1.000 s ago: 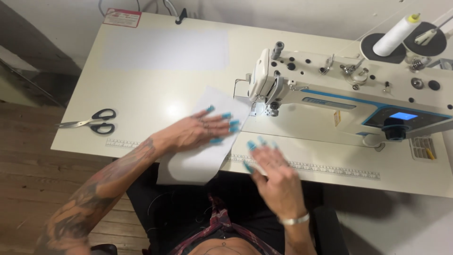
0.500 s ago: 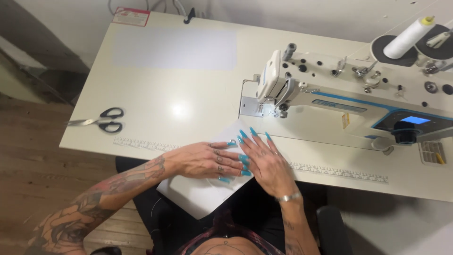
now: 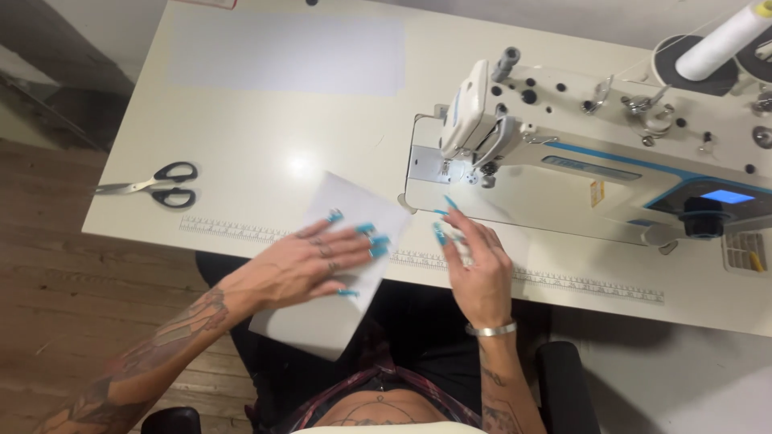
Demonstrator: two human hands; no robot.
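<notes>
Flatly, the left hand [image 3: 322, 261] pressed open on the white fabric piece [image 3: 338, 265] overhanging the counter [image 3: 241, 120]; the right hand [image 3: 474, 265] hovered open beside the sewing machine [image 3: 579, 161].

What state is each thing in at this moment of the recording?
White fabric piece: flat, hanging over the table's near edge, pinned by the left hand.
Left hand: fingers spread flat, no grip.
Right hand: open beside the fabric, holding nothing.
Scissors: shut, lying untouched on the table.
Sewing machine: display lit blue; nothing under the needle.
Thread cone: tilted on its stand.
</notes>
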